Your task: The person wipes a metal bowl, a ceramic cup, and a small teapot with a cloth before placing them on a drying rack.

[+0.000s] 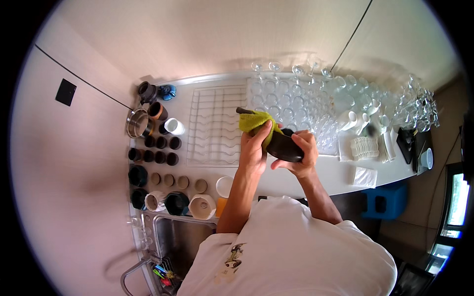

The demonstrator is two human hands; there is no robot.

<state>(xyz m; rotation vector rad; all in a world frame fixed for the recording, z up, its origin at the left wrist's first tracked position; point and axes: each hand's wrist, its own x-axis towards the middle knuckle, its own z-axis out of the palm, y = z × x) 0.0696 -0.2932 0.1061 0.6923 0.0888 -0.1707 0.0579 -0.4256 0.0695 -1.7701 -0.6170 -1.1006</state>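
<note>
Both hands are raised over the counter with a dark rounded pot [284, 147] between them. A yellow-green cloth [255, 121] wraps the pot's left part, and a dark stub, apparently its handle, pokes out past the cloth. My left hand [254, 150] grips the cloth and the wrapped part, thumb on top. The pot's bare right end rests in my right hand [306, 152], whose thumb presses near the rim. The pot's inside is mostly hidden. Behind the hands lies a wire rack [216, 125] on the white counter [296, 177].
Many glasses [285, 100] crowd the back right, near white cups [348, 120] and stacked white dishes [364, 148]. At left stand dark cups [160, 157], a steel pot [139, 124] and faceted bowls [202, 206]. A sink [181, 231] with a faucet [135, 268] is at lower left.
</note>
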